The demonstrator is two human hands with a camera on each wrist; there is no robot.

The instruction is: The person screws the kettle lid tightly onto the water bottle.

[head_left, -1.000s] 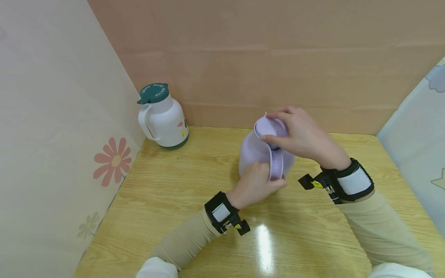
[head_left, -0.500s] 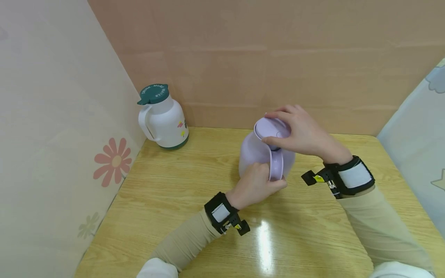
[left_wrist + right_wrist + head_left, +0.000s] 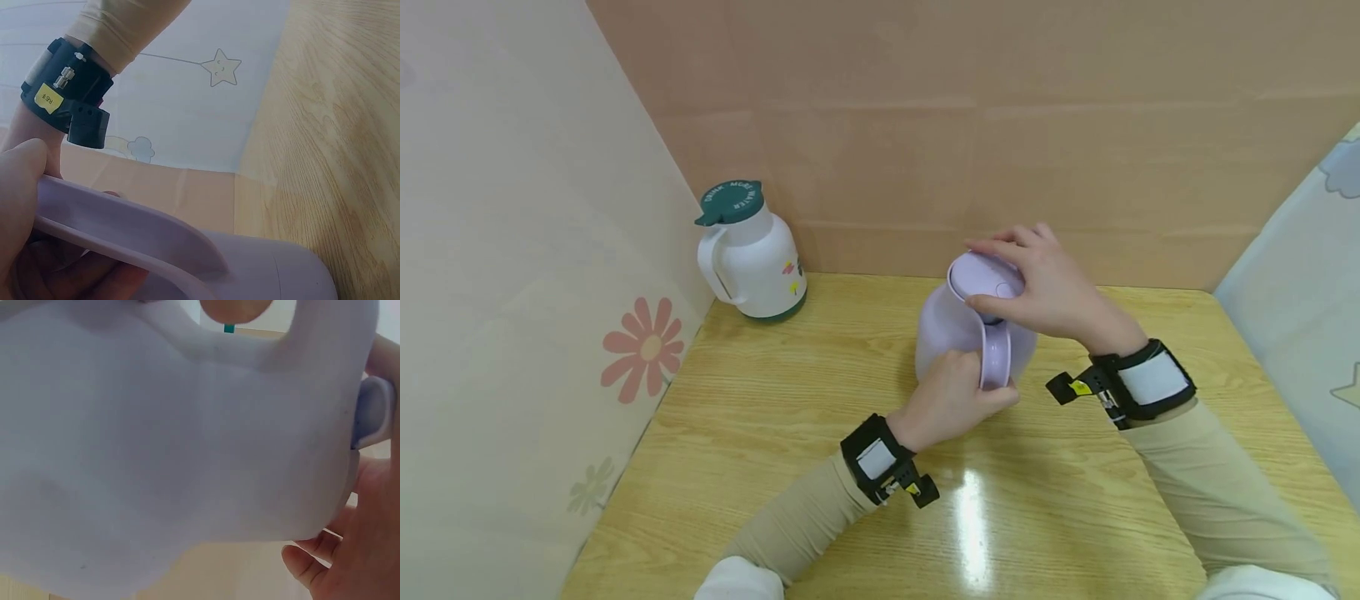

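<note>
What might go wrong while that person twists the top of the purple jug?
The lilac jug could tip or slide on the glossy table if the left hand loosens on the handle. The right hand might slip on the smooth lid. Any contents could then spill.

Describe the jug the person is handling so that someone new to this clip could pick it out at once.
On the wooden table, look right of centre, near the back wall. There stands the lilac jug, its handle gripped by the left hand and its lid by the right hand. The white jug in the corner has a green lid.
</note>
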